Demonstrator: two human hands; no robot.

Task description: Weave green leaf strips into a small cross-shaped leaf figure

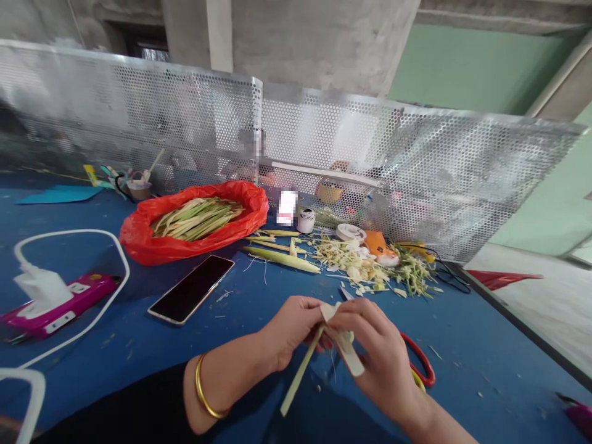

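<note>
My left hand (293,330), with a gold bangle at the wrist, pinches a pale folded plant-leaf strip (348,351) near its top. A narrow pale-green leaf stem (296,385) hangs down from between the hands toward the lower left. My right hand (382,348) closes its thumb and fingers on the same pale strip, close against the left fingertips. Some fingertips are hidden behind the strip. Partly under my right hand lie scissors with red and yellow handles (422,364); their blade tip (346,293) shows beyond the fingers.
A red plastic bag (139,231) holds long green leaves (198,217). Nearby lie a phone (192,290), a magenta power strip (60,308) with white cable, leaf pieces (284,258), pale scraps (346,262) and a tape roll (351,233). A perforated metal screen (324,135) stands behind.
</note>
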